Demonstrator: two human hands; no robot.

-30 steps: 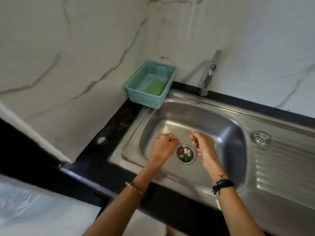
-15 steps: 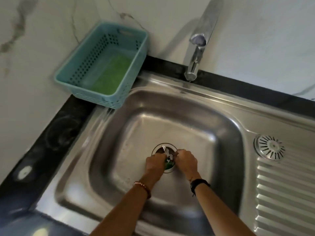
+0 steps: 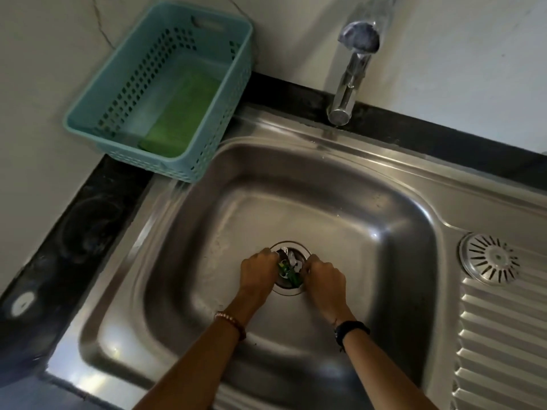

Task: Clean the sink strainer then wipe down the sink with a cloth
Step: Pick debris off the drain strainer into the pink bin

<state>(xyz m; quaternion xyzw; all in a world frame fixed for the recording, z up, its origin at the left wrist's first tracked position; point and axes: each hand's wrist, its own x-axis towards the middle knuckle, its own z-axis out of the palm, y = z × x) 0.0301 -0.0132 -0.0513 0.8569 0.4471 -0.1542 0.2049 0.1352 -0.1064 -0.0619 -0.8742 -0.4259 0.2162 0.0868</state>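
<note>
A round metal sink strainer (image 3: pixel 291 252) sits in the drain at the bottom of the stainless steel sink (image 3: pixel 340 202). Green and white scraps (image 3: pixel 288 269) lie inside it. My left hand (image 3: pixel 257 276) grips the strainer's left rim with curled fingers. My right hand (image 3: pixel 324 281) grips its right rim the same way. Both hands hide the strainer's near sides. A green cloth or sponge (image 3: pixel 180 113) lies in a teal basket (image 3: pixel 88 122) at the back left.
A chrome tap (image 3: pixel 350 75) stands behind the basin. A ribbed drainboard (image 3: pixel 503 335) with a round slotted cover (image 3: pixel 490 258) lies to the right. Black countertop (image 3: pixel 74 238) runs along the left and back, under a marble wall.
The view has dropped closer over the basin. Both hands came together from either side of the drain and now hold the strainer's rim.
</note>
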